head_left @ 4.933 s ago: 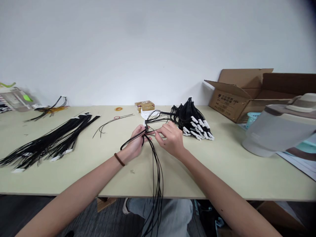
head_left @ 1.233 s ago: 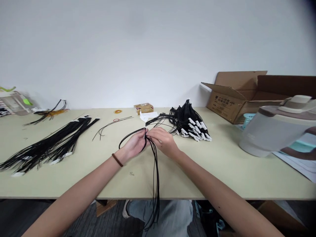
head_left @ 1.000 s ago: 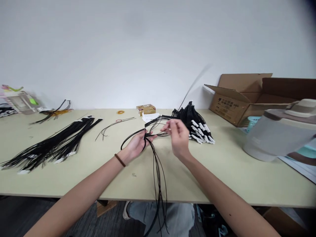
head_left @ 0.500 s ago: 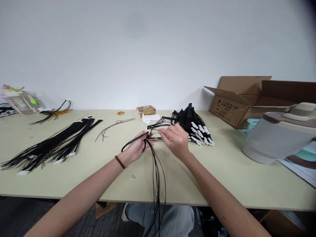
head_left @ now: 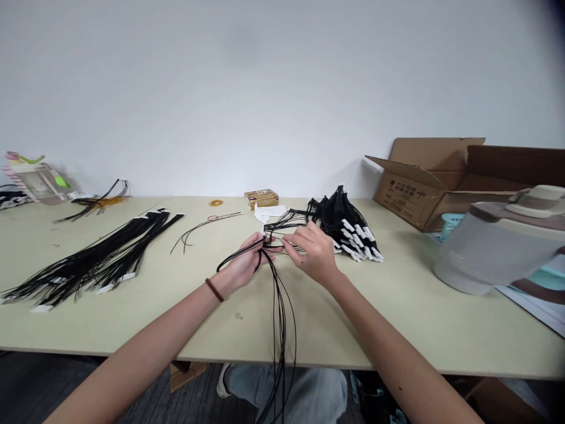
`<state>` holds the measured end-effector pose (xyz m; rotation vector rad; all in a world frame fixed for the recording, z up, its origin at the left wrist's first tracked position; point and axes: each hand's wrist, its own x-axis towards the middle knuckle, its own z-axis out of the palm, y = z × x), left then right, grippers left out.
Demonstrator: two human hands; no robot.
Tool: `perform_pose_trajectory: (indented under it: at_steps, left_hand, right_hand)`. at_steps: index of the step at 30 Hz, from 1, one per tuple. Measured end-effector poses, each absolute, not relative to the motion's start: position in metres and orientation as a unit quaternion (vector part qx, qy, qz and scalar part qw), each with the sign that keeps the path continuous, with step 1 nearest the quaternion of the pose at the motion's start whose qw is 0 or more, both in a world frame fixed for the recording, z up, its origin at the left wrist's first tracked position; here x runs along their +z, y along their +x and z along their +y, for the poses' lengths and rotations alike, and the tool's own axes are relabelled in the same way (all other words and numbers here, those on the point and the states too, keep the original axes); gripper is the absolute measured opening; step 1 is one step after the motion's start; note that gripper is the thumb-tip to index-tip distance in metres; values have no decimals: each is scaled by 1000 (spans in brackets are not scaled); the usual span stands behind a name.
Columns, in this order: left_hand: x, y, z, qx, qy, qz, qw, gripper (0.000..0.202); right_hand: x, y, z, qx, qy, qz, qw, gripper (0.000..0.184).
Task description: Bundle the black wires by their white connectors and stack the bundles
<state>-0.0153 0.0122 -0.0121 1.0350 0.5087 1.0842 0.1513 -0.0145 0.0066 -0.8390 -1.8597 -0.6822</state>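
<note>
My left hand (head_left: 248, 260) is closed around a bundle of thin black wires (head_left: 277, 288), whose loose ends hang over the table's front edge. One loop of the bundle curves back over the wrist side of that hand. Just to the right, my right hand (head_left: 312, 250) pinches a black wire between thumb and forefinger, close to the left fingertips. More black wires run behind both hands toward a heap of black wire harnesses (head_left: 338, 215) with white connectors (head_left: 358, 240). The exact ends between my fingers are too small to make out.
Wire harnesses (head_left: 101, 250) lie on the table's left side, with a few loose wires (head_left: 194, 227) nearer the middle. Behind are a yellow ring (head_left: 216, 202) and a small box (head_left: 263, 197). At right stand an open carton (head_left: 408, 191) and a large grey jug (head_left: 481, 250).
My right hand has shifted slightly left and down, closer to the left fingertips, still in a pinch. My left hand and the hanging wires look almost unchanged.
</note>
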Motion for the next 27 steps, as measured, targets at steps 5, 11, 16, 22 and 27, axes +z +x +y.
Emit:
perform_pose_trajectory:
  at_steps: [5,11,16,22,27]
  left_hand:
    - [-11,-14,11,481,476,233,698,6]
    - [-8,-13,8,483,483,249,686,9]
    - [-6,-13,5,485,501,247,673,11]
    - [-5,-10,4,496,512,271,647,17]
    - [-5,-9,5,507,501,267,649,17]
  right_hand:
    - [7,153,-13,-264,-359,-761,472,12]
    - [6,155,-11,-231,-387,-753,479,15]
    - [6,153,-12,-213,-397,-747,488,15]
    - [6,150,-15,-178,-405,-747,496,17]
    - [5,149,-15,-171,-404,-758,483,19]
